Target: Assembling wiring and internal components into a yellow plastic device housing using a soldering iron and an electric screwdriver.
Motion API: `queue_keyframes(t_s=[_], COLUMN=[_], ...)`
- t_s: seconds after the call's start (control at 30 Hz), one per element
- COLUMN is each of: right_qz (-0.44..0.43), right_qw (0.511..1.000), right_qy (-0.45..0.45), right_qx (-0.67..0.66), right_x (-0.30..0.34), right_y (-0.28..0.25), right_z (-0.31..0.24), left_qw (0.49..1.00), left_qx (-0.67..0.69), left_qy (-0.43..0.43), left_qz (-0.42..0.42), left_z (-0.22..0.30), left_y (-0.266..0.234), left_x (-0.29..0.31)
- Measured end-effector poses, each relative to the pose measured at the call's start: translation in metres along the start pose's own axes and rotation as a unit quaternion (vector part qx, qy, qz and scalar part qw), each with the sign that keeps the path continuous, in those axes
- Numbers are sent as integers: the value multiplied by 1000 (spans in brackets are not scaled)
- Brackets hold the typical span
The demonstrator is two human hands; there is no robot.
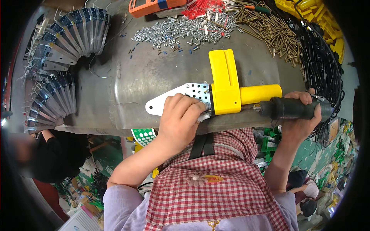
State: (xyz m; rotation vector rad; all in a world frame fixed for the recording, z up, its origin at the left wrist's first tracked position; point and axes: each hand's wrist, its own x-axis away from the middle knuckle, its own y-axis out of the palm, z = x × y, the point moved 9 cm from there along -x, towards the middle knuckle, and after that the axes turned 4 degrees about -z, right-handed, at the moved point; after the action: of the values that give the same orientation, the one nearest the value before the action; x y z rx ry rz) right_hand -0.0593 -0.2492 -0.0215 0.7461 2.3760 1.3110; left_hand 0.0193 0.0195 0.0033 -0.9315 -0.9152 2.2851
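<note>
My left hand (180,118) is closed on a flat metal plate (163,101) with a white tapered end and a perforated silver part. Against the plate's right side sits a yellow plastic housing (225,82) with a round yellow handle (261,92) pointing right. My right hand (302,115) is wrapped round a dark power screwdriver (283,108), held level. Its thin bit runs left to the housing's lower right side; the tip is hidden there. My left fingers cover part of the perforated area.
Loose screws and nuts (173,32) lie across the far side, beside long brass-coloured screws (266,29). Black cables (318,65) and yellow plastic parts (327,19) are heaped at right. Metal plates with wires (77,30) stand fanned at left. An orange device (156,7) sits at the back.
</note>
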Motion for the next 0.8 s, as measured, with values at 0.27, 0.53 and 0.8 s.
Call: queue_keyframes(t_s=[0.27,0.53,0.8], right_qz=[-16,2,-2], right_qw=[997,998,999], right_qy=[-7,8,-15], right_qx=[-74,-55,-31], right_x=[0,4,1], right_y=[6,9,9], right_z=[7,14,5], left_qw=[999,999,999], left_qx=[-18,41,40], left_qy=[-1,19,27], left_qz=[26,-3,-24], left_z=[2,-7,0], left_y=[7,0,2], left_x=[4,8,-2])
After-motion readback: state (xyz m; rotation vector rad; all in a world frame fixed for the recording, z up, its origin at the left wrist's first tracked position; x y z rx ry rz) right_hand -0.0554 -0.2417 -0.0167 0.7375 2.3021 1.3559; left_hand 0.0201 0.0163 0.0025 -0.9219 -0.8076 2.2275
